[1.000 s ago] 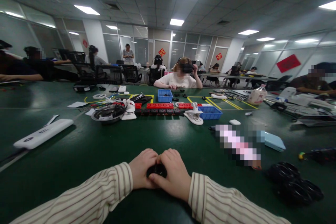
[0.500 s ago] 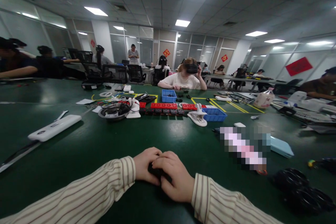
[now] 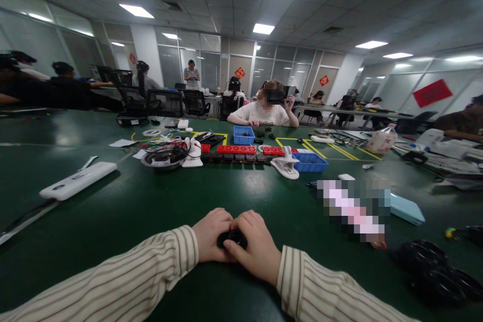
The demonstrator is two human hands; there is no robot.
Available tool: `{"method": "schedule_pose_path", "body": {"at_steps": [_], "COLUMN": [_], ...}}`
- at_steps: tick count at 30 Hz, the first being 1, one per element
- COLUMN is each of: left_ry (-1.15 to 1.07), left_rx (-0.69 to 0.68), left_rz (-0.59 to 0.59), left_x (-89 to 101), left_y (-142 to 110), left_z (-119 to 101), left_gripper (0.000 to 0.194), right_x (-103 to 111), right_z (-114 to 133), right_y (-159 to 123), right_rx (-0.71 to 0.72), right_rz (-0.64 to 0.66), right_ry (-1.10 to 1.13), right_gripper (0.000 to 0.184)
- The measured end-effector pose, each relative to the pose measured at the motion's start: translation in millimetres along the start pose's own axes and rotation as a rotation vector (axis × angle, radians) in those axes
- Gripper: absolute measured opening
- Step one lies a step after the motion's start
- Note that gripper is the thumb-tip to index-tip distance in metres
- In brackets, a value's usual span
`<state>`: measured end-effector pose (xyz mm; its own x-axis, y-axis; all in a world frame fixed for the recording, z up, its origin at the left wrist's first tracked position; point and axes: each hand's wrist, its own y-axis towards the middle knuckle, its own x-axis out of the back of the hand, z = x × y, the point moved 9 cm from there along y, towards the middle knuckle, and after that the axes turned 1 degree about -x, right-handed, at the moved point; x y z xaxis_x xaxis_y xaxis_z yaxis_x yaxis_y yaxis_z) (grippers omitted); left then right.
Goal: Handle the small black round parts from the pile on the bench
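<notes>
Both hands are wrapped around one small black ring-like object point(image 3: 234, 238) low over the green table, near its front. My left hand point(image 3: 212, 235) closes on its left side, fingers curled over the far edge. From the right, my right hand point(image 3: 258, 247) grips it, with the thumb across the near side and the fingertips meeting those of the left hand. Much of the object is hidden by the fingers, so its exact kind cannot be made out. Striped cream sleeves cover both forearms.
Ahead stand red-and-black power strips point(image 3: 237, 150), a white clip stand point(image 3: 286, 165), a blue bin point(image 3: 309, 162) and a metal bowl point(image 3: 164, 160) with cables. A white device point(image 3: 79, 181) lies left; black round items point(image 3: 433, 274) and a light-blue case point(image 3: 406, 208) lie right. A person sits opposite.
My right hand's fingers have lifted and shifted off the top of the black object, with the thumb now on its near side. More of the object shows between the hands.
</notes>
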<state>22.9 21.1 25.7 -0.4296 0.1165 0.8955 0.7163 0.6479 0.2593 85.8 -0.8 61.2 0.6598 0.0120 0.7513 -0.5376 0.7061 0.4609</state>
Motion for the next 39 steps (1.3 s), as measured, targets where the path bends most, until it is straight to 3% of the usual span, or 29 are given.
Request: {"method": "schedule_pose_path", "body": {"at_steps": [3, 7, 13, 19, 24, 26, 31, 34, 39], "left_ry": [-0.072, -0.144, -0.171, -0.153, -0.097, -0.082, -0.043, -0.072, -0.141], "left_rx": [-0.004, -0.022, -0.031, -0.032, -0.003, -0.006, 0.012, 0.003, -0.070], "left_rz": [0.020, 0.063, 0.005, 0.014, 0.002, 0.004, -0.041, -0.035, 0.074], "left_x": [-0.6, -3.6, -2.2, -2.1, 0.4, 0.0, 0.5, -0.6, -4.7], "left_y": [0.0, 0.6, 0.4, -2.7, -2.5, -1.9, -1.7, -1.9, -1.0], "left_z": [3.2, 6.4, 8.0, 7.1, 6.4, 4.1, 2.6, 5.2, 6.7], "left_gripper": [0.035, 0.026, 0.022, 0.065, 0.081, 0.077, 0.042, 0.039, 0.032], "right_x": [0.6, 3.1, 2.2, 9.8, 7.5, 5.3, -0.1, -1.5, -3.5], "right_z": [7.9, 21.0, 34.3, 25.8, 4.4, 1.5, 1.4, 3.4, 12.6], "right_y": [-0.3, -2.3, -6.4, -3.2, -1.1, -0.8, 0.7, 0.9, -1.3], "right_rx": [0.079, 0.231, 0.381, 0.265, 0.052, 0.017, 0.007, 0.047, 0.178], "right_rz": [0.017, 0.021, 0.065, -0.001, -0.054, -0.044, 0.017, 0.042, 0.074], "right_ry": [0.045, 0.125, 0.162, 0.166, 0.038, -0.021, -0.084, -0.050, 0.069], "right_gripper": [0.012, 0.020, 0.024, 0.036, 0.040, 0.038, 0.027, 0.027, 0.018]}}
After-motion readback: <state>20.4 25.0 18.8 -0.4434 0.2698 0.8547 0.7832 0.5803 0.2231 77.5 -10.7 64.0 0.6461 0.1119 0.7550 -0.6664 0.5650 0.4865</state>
